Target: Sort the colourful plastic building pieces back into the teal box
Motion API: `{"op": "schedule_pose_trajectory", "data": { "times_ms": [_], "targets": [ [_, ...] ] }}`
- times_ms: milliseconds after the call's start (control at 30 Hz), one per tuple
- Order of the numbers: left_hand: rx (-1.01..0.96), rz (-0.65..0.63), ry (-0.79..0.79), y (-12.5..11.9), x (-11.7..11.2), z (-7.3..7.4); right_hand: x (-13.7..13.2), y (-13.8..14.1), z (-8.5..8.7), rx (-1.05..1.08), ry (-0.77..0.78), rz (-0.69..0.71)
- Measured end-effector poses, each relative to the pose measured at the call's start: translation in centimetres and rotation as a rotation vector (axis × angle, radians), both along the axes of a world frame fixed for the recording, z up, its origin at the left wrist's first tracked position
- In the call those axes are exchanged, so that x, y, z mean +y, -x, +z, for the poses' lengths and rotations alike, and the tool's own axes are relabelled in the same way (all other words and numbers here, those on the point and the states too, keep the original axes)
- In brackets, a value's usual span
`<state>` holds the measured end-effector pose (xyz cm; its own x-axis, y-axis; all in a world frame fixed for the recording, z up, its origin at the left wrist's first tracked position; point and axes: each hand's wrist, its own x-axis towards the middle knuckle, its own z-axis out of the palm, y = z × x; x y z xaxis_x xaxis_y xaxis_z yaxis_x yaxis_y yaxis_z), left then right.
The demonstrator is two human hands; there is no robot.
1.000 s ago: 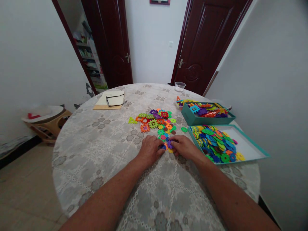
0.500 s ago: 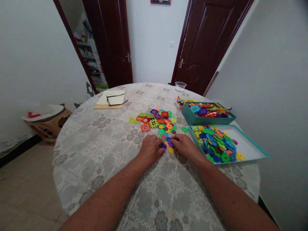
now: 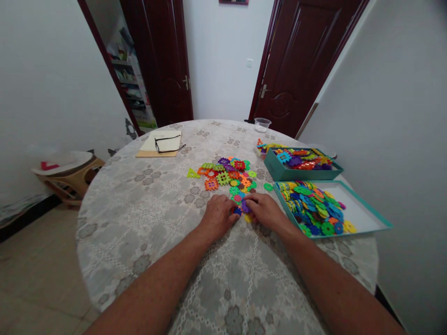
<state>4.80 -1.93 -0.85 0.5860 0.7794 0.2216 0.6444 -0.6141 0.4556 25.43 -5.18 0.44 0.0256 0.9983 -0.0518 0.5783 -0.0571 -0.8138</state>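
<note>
Both hands rest on the lace tablecloth point(image 3: 146, 218) of a round table, fingertips meeting over small plastic pieces. My left hand point(image 3: 219, 215) pinches a blue interlocking piece point(image 3: 238, 211). My right hand point(image 3: 265, 210) pinches a purple piece point(image 3: 245, 206) pressed against it, with a yellow piece point(image 3: 248, 217) beneath. Just beyond the fingers lies a loose pile of colourful building pieces point(image 3: 226, 176).
A teal box point(image 3: 284, 173) full of pieces and a shallow teal lid point(image 3: 363, 215) with more pieces sit at the right. A notebook with glasses point(image 3: 161, 144) lies at the far left, a clear cup point(image 3: 261, 124) at the far edge. Doors stand behind; a stool point(image 3: 66, 174) left.
The hands have stayed together at the same spot; my right fingers shifted slightly left over the purple piece. Nothing else moved.
</note>
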Motion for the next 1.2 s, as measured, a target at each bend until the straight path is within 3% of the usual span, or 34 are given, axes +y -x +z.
{"op": "schedule_pose_trajectory", "data": {
  "times_ms": [133, 267, 533, 733, 900, 1067, 1200],
  "targets": [
    [-0.006, -0.005, -0.013, 0.0, 0.0, -0.2, 0.3, -0.3, -0.1, -0.080, -0.069, -0.091],
    [0.003, -0.002, -0.006, 0.0, 0.3, -0.1, 0.5, 0.4, -0.5, -0.166, -0.113, -0.053],
    [-0.065, 0.010, 0.037, 0.4, 0.7, -0.1, 0.1, 1.4, -0.5, 0.092, 0.022, 0.039],
    [-0.088, 0.022, 0.057, 0.5, 0.9, 0.0, -0.6, 1.6, 0.0, 0.007, -0.248, 0.133],
    [-0.117, -0.001, 0.072, 0.5, 1.0, -0.1, -1.1, 2.2, 0.4, -0.006, -0.237, 0.136],
    [-0.252, -0.100, 0.096, 0.6, 1.0, -0.6, -1.3, 1.8, 2.1, -0.160, -0.301, 0.056],
    [-0.288, -0.229, 0.014, 0.3, 0.3, -0.3, -1.6, -1.3, 4.8, -0.351, -0.434, -0.083]
  ]
}}
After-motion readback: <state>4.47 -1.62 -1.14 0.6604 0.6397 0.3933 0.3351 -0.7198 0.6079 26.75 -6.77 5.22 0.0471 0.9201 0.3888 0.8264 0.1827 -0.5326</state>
